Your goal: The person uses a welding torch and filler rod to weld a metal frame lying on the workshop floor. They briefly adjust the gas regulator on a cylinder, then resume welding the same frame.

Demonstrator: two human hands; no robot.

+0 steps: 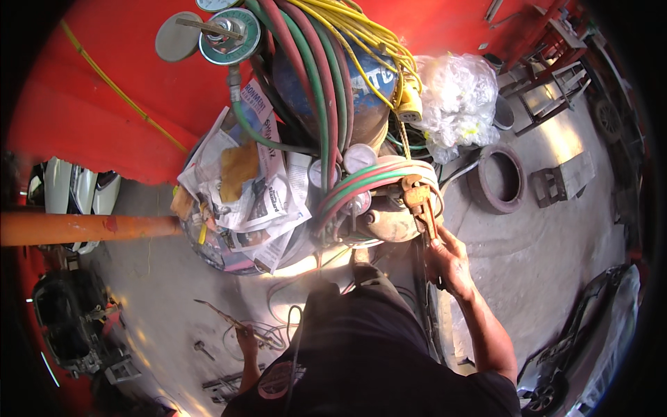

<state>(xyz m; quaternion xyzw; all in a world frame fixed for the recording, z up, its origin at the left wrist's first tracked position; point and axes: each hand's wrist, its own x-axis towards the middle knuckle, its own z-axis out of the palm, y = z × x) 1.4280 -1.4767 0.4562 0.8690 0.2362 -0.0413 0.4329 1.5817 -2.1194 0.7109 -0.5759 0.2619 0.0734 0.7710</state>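
My right hand (450, 264) is closed around the handle of a rusty orange adjustable wrench (418, 200). The wrench's head lies against a coil of red and green hoses (382, 178) on top of a cylinder (390, 224). Several round gauges, one of them a pale gauge (360, 158), sit beside that coil. Low on the left, my left hand (246, 342) grips a gas torch (226, 316), its thin bent tip pointing away to the left. Loops of thin hose (274, 335) hang by the torch.
A blue gas cylinder (368, 87) draped with hoses and yellow cable (365, 31) stands ahead. Newspapers (267, 208) fill a bin to its left. Rightward are a plastic bag (455, 97), a tyre (478, 182) and a grey block (566, 179). An orange pole (90, 228) juts in leftward.
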